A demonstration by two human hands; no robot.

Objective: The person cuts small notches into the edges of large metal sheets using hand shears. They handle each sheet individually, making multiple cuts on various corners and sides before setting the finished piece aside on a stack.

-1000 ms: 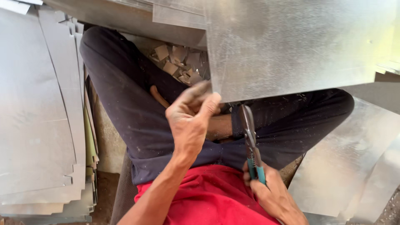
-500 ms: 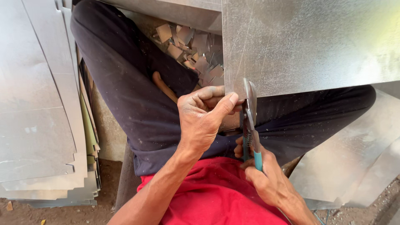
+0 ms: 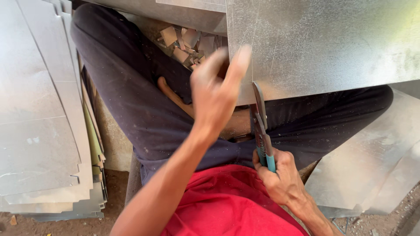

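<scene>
Nearest the camera, the right hand [image 3: 282, 179] is seen low in the view, its grip clamped on the teal handles of the tin snips [image 3: 261, 126]. It is placed as it was half a second ago, with the blades kept at the lower edge of the metal sheet [image 3: 323, 43]. How far the blades are parted cannot be made out, since they are seen edge-on against the sheet.

Above it, the left hand [image 3: 216, 94] is changed. Half a second ago its fingers were pinched on the sheet's lower left corner beside the blades; now it is lifted off that corner, with the fingers spread apart and nothing held. The hand is blurred by motion, so whether a fingertip is touching the sheet's edge cannot be told. The sheet's corner and part of the cut line are hidden behind it.

The sheet is laid across the dark trousers [image 3: 135, 100], and its top and right sides are cut off by the frame. Farther off, small metal offcuts [image 3: 186, 43] are piled between the knees, partly covered by the sheet. At the left, a stack of cut sheets [image 3: 39, 122] is lying on the ground, its outer edge out of view.
</scene>
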